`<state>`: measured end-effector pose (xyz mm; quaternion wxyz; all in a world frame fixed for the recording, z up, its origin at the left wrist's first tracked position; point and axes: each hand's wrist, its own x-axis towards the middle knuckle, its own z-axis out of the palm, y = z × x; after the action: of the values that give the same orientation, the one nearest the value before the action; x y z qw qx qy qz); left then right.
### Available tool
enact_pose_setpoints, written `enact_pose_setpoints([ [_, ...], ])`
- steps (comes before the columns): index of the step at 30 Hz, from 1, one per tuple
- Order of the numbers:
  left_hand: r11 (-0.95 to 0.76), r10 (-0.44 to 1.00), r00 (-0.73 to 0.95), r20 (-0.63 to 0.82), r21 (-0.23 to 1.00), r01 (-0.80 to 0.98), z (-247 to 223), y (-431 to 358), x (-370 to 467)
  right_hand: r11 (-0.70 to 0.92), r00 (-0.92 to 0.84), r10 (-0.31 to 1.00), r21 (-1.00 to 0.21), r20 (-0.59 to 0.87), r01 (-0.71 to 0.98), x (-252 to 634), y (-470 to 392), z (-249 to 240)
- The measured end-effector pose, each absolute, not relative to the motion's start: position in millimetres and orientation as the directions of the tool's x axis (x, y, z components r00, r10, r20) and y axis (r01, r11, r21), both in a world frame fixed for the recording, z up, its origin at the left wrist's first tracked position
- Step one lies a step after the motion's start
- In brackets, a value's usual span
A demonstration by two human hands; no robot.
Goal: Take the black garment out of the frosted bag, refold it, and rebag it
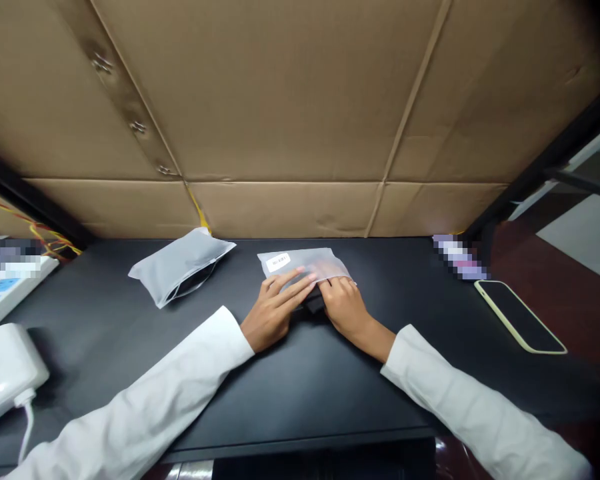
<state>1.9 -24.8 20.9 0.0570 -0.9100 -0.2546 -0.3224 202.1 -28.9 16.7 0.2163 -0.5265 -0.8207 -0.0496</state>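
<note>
Your frosted pouch (305,265) with a white label lies flat near the back edge of the black bench (290,387), about the middle. A dark thing sits partly inside it. Your left hand (275,312) lies flat on the pouch with fingers stretched out, pressing and not gripping. Your right hand (344,305) rests on its near end, fingers curled at the dark thing; you cannot tell if it grips. A second frosted pouch (180,272) lies to the left. A phone (520,316) lies face up near the right edge. White devices (5,370) sit by the left edge. A cardboard wall (300,113) stands behind the bench.
</note>
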Motion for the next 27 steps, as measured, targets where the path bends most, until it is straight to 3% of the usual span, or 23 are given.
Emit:
enact_pose_setpoints([
  [3, -0.88, 0.42, 0.685, 0.596, 0.083, 0.467, 18, -29, 9, 0.304, -0.217, 0.907, -0.202, 0.362, 0.931, 188, -20, 18],
  [5, -0.875, 0.428, 0.663, 0.614, 0.099, 0.473, 15, -27, 9, 0.322, -0.225, 0.897, -0.214, 0.38, 0.922, 183, -17, 19],
  [8, -0.849, 0.436, 0.593, 0.677, 0.091, 0.52, 12, -21, 3, 0.495, -0.373, 0.819, -0.206, 0.436, 0.844, 188, -21, 21],
  [11, -0.823, 0.425, 0.546, 0.722, 0.058, 0.565, 13, -12, -7, 0.778, -0.634, 0.58, -0.118, 0.511, 0.617, 202, -32, 26],
  [13, -0.815, 0.409, 0.539, 0.737, 0.029, 0.578, 15, -7, -14, 0.85, -0.676, 0.455, -0.057, 0.58, 0.523, 213, -37, 30],
  [14, -0.816, 0.397, 0.545, 0.739, 0.012, 0.578, 16, -4, -17, 0.839, -0.647, 0.453, -0.048, 0.613, 0.541, 218, -37, 31],
  [17, -0.83, 0.362, 0.598, 0.715, -0.045, 0.556, 18, 3, -23, 0.686, -0.484, 0.607, -0.109, 0.63, 0.719, 232, -31, 32],
  [20, -0.837, 0.363, 0.656, 0.662, -0.078, 0.541, 17, 8, -24, 0.51, -0.346, 0.785, -0.219, 0.513, 0.832, 245, -19, 27],
  [23, -0.822, 0.402, 0.677, 0.616, -0.083, 0.564, 16, 9, -23, 0.413, -0.251, 0.883, -0.403, 0.396, 0.817, 252, -13, 19],
  [27, -0.778, 0.486, 0.677, 0.553, -0.08, 0.623, 17, 7, -23, 0.484, -0.259, 0.864, -0.572, 0.431, 0.663, 249, -16, 15],
])
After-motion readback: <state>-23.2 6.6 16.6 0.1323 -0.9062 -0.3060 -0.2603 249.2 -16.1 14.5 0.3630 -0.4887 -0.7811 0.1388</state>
